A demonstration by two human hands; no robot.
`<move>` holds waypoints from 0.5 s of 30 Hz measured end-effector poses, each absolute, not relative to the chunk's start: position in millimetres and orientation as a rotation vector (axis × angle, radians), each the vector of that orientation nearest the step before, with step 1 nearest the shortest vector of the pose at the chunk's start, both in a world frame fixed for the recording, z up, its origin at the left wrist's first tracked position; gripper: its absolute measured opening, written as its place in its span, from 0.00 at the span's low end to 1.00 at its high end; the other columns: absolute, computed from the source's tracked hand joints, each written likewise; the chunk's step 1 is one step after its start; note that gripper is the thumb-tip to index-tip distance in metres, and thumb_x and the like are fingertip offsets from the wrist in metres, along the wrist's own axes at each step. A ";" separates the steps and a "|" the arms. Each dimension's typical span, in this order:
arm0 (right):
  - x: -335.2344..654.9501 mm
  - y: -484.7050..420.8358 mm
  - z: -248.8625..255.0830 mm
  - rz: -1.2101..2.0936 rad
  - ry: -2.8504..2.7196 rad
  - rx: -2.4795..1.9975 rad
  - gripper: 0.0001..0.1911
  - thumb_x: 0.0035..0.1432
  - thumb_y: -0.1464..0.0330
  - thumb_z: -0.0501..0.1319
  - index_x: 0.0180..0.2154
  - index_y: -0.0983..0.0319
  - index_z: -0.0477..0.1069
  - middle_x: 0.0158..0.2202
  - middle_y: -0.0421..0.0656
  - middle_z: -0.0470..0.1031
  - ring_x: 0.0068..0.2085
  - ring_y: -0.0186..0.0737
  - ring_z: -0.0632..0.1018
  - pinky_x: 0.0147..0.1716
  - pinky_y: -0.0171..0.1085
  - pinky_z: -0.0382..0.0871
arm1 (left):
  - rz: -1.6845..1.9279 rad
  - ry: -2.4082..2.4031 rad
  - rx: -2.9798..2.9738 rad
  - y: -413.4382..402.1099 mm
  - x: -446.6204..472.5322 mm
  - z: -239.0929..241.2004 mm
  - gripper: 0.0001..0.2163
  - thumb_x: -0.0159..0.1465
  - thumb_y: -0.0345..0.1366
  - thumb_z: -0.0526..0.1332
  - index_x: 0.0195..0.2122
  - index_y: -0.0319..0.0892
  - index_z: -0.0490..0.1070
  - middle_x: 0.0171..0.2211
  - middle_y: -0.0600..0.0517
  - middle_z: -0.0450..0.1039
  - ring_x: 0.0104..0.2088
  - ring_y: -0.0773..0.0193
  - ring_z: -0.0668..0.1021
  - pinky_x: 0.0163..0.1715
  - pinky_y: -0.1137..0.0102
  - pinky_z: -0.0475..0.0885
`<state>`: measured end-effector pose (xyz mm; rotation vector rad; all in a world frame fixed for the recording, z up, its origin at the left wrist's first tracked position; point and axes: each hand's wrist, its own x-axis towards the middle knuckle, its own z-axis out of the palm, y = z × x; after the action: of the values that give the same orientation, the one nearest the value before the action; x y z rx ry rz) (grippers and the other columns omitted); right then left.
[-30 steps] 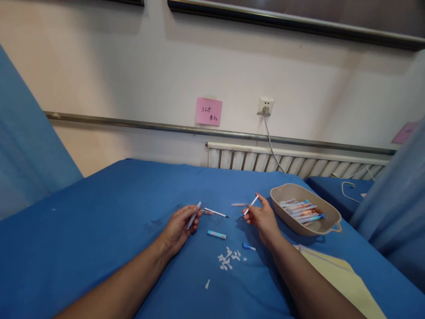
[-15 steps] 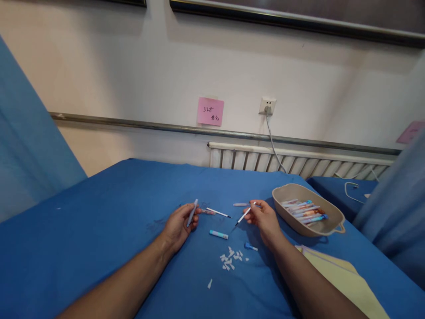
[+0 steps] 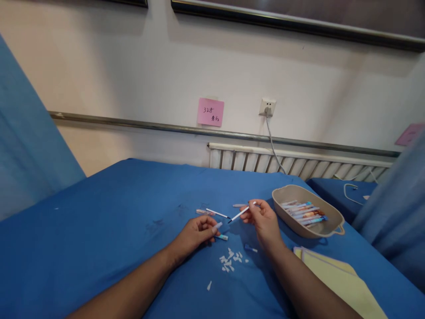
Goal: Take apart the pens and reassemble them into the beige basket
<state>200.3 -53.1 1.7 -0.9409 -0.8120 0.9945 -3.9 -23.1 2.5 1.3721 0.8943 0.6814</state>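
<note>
My left hand (image 3: 195,235) rests on the blue cloth with its fingers curled round a pale pen barrel (image 3: 217,226) whose end pokes out to the right, close to a light blue cap (image 3: 222,237). My right hand (image 3: 262,219) pinches a thin white pen refill (image 3: 241,212), dark tip pointing down-left toward the left hand. Another refill (image 3: 217,213) and a pinkish pen part (image 3: 203,212) lie just beyond the left hand. A further pale part (image 3: 239,205) lies behind the right hand.
A beige oval tray (image 3: 332,230) at the right holds several coloured pens (image 3: 303,210). Small white bits (image 3: 229,260) and a blue cap (image 3: 249,248) are scattered near my wrists. Yellow paper (image 3: 341,274) lies at the lower right. A radiator (image 3: 292,164) and wall stand behind.
My left hand has moved right and down with the barrel, now lying nearly level near the light blue cap. My right hand has lowered the refill, which points toward the left hand.
</note>
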 end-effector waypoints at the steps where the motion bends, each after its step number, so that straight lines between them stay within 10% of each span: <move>1: 198.3 -53.8 1.8 0.994 -0.825 -0.939 0.18 0.49 0.56 0.64 0.35 0.61 0.64 0.28 0.41 0.77 0.24 0.35 0.77 0.23 0.31 0.69 | 0.678 0.888 1.374 -23.9 -3.2 1.6 0.15 0.50 0.44 0.67 0.31 0.38 0.69 0.26 0.52 0.74 0.22 0.71 0.72 0.24 0.75 0.65; 15: 194.7 -55.8 2.4 0.954 -0.845 -0.961 0.17 0.50 0.56 0.63 0.34 0.61 0.63 0.28 0.41 0.77 0.24 0.35 0.76 0.24 0.32 0.70 | 0.675 0.813 1.358 -25.0 -3.3 -2.8 0.14 0.51 0.43 0.67 0.32 0.38 0.69 0.28 0.51 0.75 0.23 0.70 0.72 0.25 0.74 0.67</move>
<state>194.7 -55.8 2.4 -0.9608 -0.8447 0.9541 -3.3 -25.0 -2.8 1.3576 0.8129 0.6754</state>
